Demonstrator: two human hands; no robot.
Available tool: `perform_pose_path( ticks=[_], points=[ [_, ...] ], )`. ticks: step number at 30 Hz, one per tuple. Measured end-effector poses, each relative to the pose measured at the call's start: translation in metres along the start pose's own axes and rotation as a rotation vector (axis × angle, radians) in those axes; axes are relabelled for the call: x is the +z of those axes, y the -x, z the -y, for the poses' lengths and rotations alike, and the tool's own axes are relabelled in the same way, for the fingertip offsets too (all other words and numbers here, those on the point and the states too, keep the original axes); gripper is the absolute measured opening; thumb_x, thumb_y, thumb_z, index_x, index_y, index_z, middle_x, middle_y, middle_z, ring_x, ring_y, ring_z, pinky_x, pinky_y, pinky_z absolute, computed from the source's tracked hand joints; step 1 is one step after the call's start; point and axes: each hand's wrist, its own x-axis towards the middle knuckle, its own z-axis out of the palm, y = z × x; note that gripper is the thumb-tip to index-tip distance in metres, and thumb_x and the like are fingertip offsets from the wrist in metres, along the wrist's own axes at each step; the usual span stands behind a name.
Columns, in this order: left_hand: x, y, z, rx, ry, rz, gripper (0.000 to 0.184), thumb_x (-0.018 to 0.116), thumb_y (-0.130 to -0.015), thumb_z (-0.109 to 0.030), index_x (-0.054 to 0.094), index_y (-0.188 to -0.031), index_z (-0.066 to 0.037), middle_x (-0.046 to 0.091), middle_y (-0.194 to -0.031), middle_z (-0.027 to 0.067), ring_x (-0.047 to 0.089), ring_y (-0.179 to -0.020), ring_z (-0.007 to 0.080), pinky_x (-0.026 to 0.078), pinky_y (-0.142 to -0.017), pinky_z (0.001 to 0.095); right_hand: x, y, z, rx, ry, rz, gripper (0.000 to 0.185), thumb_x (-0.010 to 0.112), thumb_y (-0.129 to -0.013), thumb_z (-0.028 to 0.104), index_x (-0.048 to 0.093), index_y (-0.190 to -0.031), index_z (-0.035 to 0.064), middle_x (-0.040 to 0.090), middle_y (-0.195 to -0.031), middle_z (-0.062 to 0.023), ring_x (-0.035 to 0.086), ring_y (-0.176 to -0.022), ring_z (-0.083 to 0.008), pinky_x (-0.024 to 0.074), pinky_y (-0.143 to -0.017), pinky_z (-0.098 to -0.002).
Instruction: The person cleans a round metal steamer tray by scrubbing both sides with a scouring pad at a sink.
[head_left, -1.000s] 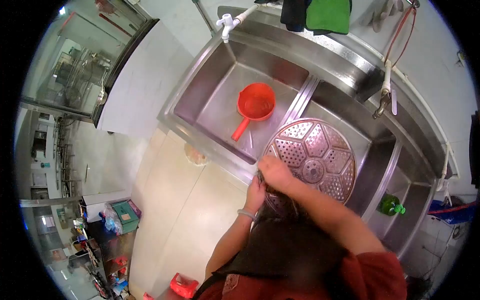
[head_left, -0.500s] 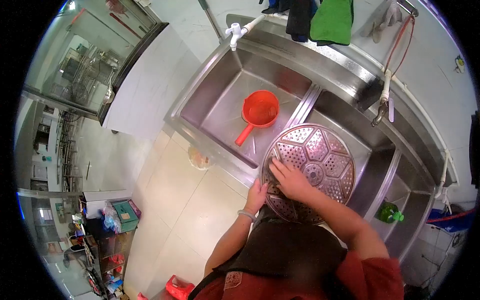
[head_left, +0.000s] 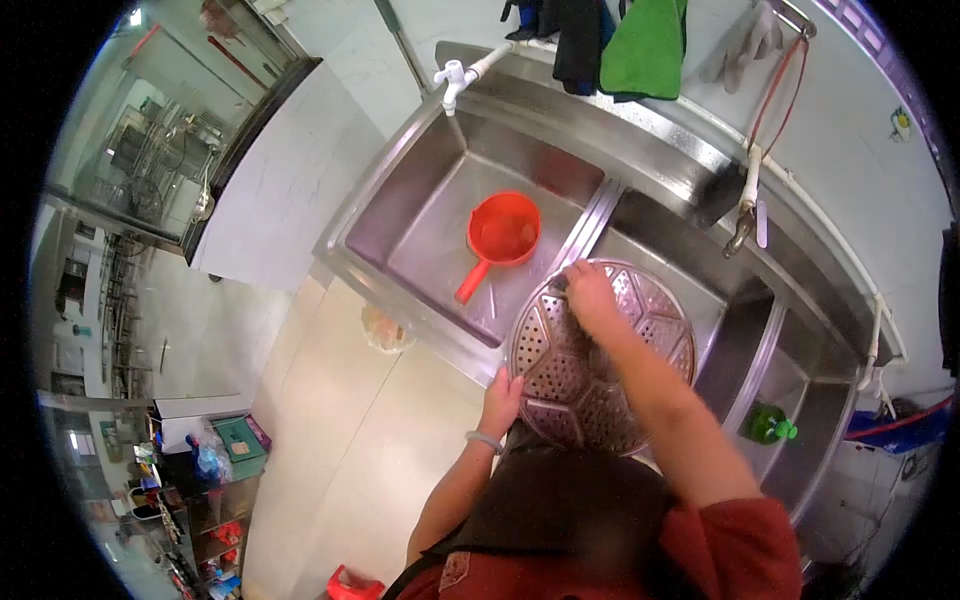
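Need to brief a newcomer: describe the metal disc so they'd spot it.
Find the steel sink, then the dark apron before it. Beyond the apron is the metal disc: unlike the red dipper, it's broad, flat and perforated.

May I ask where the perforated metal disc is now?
The disc is right of centre in the head view, below and right of the red dipper, with the left hand at its left edge and right hand at its top.

Dark red top [head_left: 735,550] worn, its short sleeve loosely cut; blackish apron [head_left: 550,505] layered over it. Small patterned patch [head_left: 455,568] set on red fabric. Left wrist [head_left: 491,425] ringed by pale grey bangle [head_left: 484,441].
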Motion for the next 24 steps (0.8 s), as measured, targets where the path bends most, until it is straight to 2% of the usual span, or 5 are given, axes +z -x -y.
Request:
perform_pose_path(
  ticks=[5,11,16,19,24],
  points=[
    [0.006,-0.001,0.026,0.035,-0.049,-0.040,0.025,0.051,-0.098,-0.015,0.054,-0.118,-0.001,0.065,-0.098,0.0150,0.062,-0.091,0.0247,0.049,-0.085,0.0380,0.012,0.053,0.088,-0.304,-0.178,0.027,0.017,0.056,-0.077,0.006,0.065,-0.091,0.0033,0.065,-0.094,-0.0144,0.064,-0.090,-0.0322,0.0529,-0.079,-0.0436],
    [0.005,-0.002,0.014,0.107,0.038,-0.042,0.028,0.054,-0.096,-0.020,0.053,-0.117,-0.002,0.064,-0.098,0.0265,0.062,-0.095,0.0442,0.049,-0.084,0.0475,-0.010,0.005,-0.034,0.031,0.004,0.074,0.022,0.055,-0.080,0.010,0.068,-0.097,0.0056,0.064,-0.097,-0.0154,0.062,-0.092,-0.0343,0.0501,-0.081,-0.0450],
    [0.005,-0.003,0.020,0.089,-0.101,-0.060,0.025,0.055,-0.095,-0.023,0.052,-0.108,-0.002,0.064,-0.096,0.0271,0.061,-0.092,0.0472,0.049,-0.079,0.0491,-0.010,0.016,0.048,0.099,-0.149,0.162,0.022,0.053,-0.084,0.016,0.067,-0.097,0.0044,0.065,-0.091,-0.0196,0.063,-0.090,-0.0351,0.0499,-0.082,-0.0459],
    [0.006,0.000,0.035,0.017,-0.074,-0.022,0.025,0.052,-0.098,-0.016,0.053,-0.119,-0.001,0.066,-0.101,0.0193,0.064,-0.094,0.0302,0.049,-0.085,0.0389,0.008,0.040,0.069,-0.199,-0.147,0.117,0.022,0.051,-0.088,0.013,0.067,-0.101,0.0051,0.065,-0.099,-0.0180,0.064,-0.093,-0.0367,0.0506,-0.086,-0.0484],
    [-0.001,0.003,0.010,0.013,-0.063,0.009,0.025,0.052,-0.097,-0.015,0.054,-0.118,-0.001,0.066,-0.104,0.0183,0.064,-0.098,0.0291,0.049,-0.087,0.0386,-0.005,0.011,-0.027,0.186,-0.066,0.128,0.021,0.053,-0.085,0.009,0.066,-0.099,0.0012,0.064,-0.104,-0.0187,0.060,-0.102,-0.0365,0.0473,-0.091,-0.0452]
  ],
)
